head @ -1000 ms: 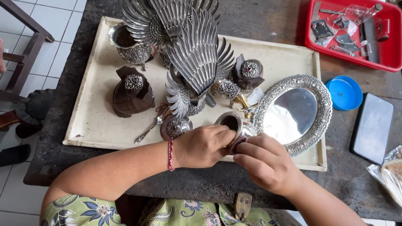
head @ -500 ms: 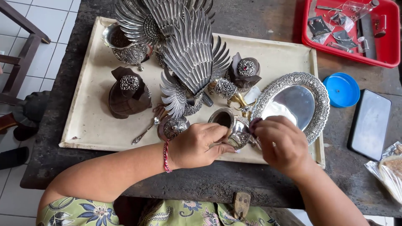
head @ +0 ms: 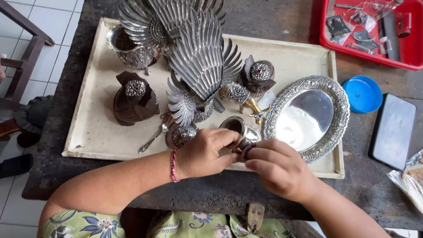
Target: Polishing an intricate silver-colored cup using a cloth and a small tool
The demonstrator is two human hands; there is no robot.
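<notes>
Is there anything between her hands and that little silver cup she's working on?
Nothing visible. The left hand already grips the small silver cup from its side, and the right hand has its fingertips against the cup's lower part. The oval silver tray and the winged silver bird lie beside and beyond it, not between.

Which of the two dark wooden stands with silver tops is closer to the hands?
The right one, behind the silver bird's tail; the larger left one sits farther off, alone.

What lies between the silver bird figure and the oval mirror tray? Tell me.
In the head view, between the silver bird figure and the oval mirror tray lie a small ornate silver ball and a gold-coloured piece.
</notes>
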